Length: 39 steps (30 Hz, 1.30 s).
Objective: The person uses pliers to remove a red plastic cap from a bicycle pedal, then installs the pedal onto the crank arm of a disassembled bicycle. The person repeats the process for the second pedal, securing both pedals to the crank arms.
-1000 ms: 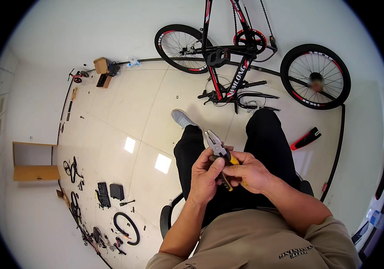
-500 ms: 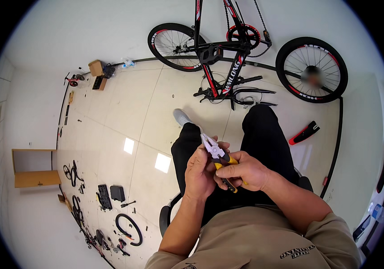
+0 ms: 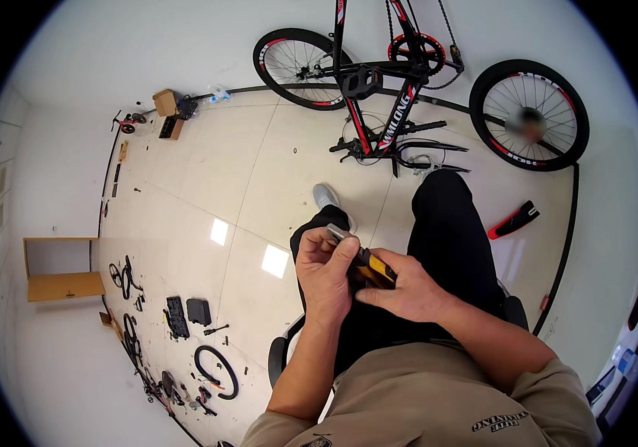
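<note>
A pair of pliers (image 3: pixel 380 267) with yellow and black handles is held in front of my lap, turned edge-on. My left hand (image 3: pixel 324 279) pinches the metal jaws between thumb and fingers, the jaw tip poking out past the thumb. Around the handles my right hand (image 3: pixel 412 289) is closed, its thumb lying along the near side. The fingers beneath the tool are partly hidden. Whether the jaws are apart, or grip anything, cannot be seen.
An upside-down black and red bicycle frame (image 3: pixel 378 112) stands ahead, with a loose wheel (image 3: pixel 529 115) to its right. A black and red fender (image 3: pixel 514 220) lies on the floor at right. Far left are an open tool case (image 3: pixel 176 318), a tire (image 3: pixel 217 372) and cardboard box (image 3: pixel 165 103).
The pliers have turned from flat-side up to edge-on. My left thumb has moved onto the jaws, and my right hand has rolled over the handles. My left foot has shifted slightly right.
</note>
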{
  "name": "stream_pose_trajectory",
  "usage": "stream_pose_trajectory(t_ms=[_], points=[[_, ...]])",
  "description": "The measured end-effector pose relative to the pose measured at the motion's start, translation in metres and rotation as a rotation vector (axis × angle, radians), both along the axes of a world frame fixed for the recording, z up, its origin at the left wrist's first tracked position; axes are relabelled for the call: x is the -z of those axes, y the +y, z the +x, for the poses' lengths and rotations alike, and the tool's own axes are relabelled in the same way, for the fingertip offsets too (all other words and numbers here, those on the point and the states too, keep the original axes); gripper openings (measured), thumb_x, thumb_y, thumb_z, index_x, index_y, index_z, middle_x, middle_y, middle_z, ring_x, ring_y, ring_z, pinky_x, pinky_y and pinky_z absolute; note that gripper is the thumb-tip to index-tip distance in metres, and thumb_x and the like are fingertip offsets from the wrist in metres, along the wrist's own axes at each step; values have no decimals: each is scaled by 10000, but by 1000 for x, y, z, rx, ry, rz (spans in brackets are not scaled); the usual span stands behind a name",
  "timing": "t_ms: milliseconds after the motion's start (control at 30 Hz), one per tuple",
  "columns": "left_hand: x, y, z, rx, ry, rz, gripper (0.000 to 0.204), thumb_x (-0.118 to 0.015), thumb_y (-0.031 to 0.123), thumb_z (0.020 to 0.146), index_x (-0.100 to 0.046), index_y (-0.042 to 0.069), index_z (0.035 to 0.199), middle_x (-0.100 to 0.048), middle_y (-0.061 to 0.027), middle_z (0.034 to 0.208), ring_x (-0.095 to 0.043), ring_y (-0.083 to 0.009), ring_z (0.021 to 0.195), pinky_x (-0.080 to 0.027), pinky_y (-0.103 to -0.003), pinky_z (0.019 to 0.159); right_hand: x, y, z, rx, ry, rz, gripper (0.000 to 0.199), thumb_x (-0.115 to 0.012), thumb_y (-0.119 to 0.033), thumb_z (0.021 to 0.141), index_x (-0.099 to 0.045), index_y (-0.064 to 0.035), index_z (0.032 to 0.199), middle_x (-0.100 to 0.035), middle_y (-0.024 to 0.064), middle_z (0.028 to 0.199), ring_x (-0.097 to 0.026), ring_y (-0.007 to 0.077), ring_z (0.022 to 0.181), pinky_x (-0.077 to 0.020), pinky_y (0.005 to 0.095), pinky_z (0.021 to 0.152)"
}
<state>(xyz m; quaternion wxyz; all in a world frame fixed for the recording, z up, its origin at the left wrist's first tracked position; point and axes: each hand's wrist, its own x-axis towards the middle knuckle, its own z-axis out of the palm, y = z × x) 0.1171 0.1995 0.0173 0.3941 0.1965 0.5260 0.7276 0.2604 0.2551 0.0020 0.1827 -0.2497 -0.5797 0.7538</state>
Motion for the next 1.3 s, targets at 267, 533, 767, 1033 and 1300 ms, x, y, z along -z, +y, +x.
stream_pose_trajectory(t_ms=[267,533,767,1033,1300], points=[[0,-5,6,56,114,27,186,-684,28,902,-566,21,1046,-664,-86,942,-633,-153,854,-536,-305,800,-10,2,-1,-9,-39,-318,184,-703,-159,931,-646,15,952,-629,47,701,-584,109,606,-472,267,547],[-7,-8,6,160,-57,91,305,-598,54,966,-562,-31,1257,-665,-113,1017,-666,-180,847,-565,-313,774,-10,12,1,-32,58,-509,210,-721,-178,923,-647,14,963,-636,70,717,-611,121,605,-475,269,519],[-2,-9,8,143,-83,96,302,-580,25,968,-569,-32,1265,-669,-111,1043,-655,-168,884,-551,-317,808,-12,12,1,-26,-13,-489,231,-731,-191,918,-637,15,962,-640,73,736,-626,126,621,-495,268,519],[8,-8,9,120,56,47,324,-604,76,979,-574,-10,1291,-643,-75,1142,-602,-149,1053,-488,-306,942,12,4,-1,159,18,-56,303,-663,-293,973,-633,8,966,-599,21,768,-544,83,657,-463,242,589],[29,-34,18,404,141,-184,247,-575,168,1018,-580,1,1200,-661,-47,1032,-605,-114,930,-501,-287,840,-3,15,-2,288,94,-212,294,-615,-296,1006,-625,-11,935,-529,-23,722,-460,51,652,-419,226,577]])
